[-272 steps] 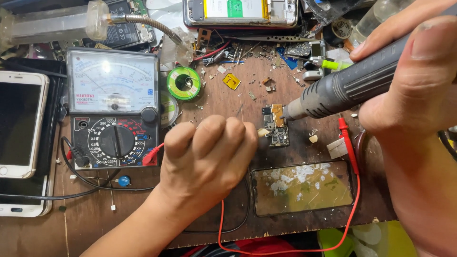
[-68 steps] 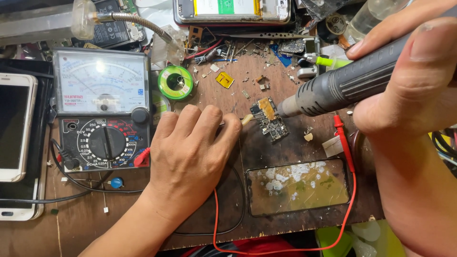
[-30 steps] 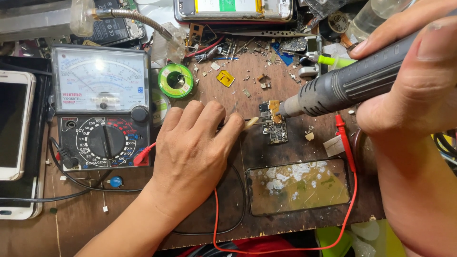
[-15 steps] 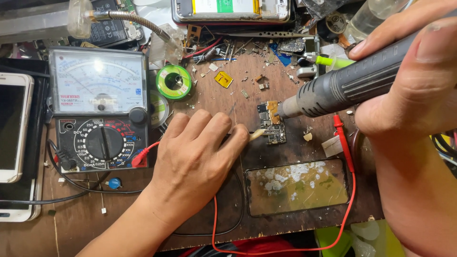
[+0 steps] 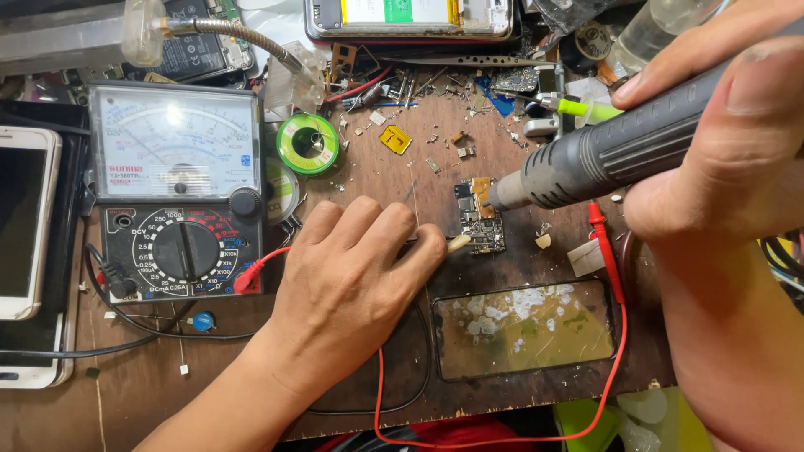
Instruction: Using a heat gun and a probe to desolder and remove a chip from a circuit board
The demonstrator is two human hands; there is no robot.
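The wooden bench [image 5: 368, 402] looks much as it did nine seconds ago; the view has merely drifted, and neither hand has left its post, so the heating of the board appears to be going on without a break. The right hand [image 5: 720, 142] stays wrapped tight around the grey hot-air tool [image 5: 603, 159], whose metal nozzle points at the upper part of the small circuit board [image 5: 480, 216]. The left hand [image 5: 352, 293] lies palm down with its fingers curled over a thin tool, of which only the pale tip [image 5: 458, 243] shows, touching the board's left edge; a second ago that tip sat slightly higher. The board lies flat at the bench's middle, above the cracked glass panel [image 5: 523, 328], dark and crowded with tiny parts, with a tan patch near its top.
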